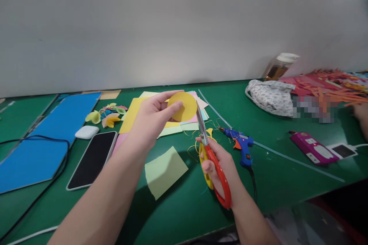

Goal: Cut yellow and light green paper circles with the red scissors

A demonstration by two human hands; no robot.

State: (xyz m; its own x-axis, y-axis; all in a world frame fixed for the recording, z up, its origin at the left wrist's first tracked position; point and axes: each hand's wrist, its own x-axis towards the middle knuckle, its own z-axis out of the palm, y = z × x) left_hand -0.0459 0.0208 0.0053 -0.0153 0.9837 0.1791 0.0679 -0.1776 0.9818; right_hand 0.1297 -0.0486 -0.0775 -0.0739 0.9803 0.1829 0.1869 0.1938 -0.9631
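My left hand (pixel 156 113) pinches a yellow paper circle (pixel 186 107) by its left side, thumb on the near face. My right hand (pixel 221 164) is closed round the scissors (pixel 220 183), which have one red and one yellow handle. Their metal blades point up and lie along the circle's right edge; whether they are cutting into it I cannot tell. Below the circle, a pale green paper piece (pixel 166 172) rests on the green table. Coloured paper sheets (pixel 130 113) are stacked behind my left hand, partly hidden.
A blue glue gun (pixel 243 145) with its cord lies right of the scissors. To the left are a phone (pixel 93 159), a white case (pixel 87 132), paper petals (pixel 110 120) and a blue board (pixel 54 138). A purple power strip (pixel 313 147), cloth pouch (pixel 270 97) and another person's hand (pixel 360 116) are at right.
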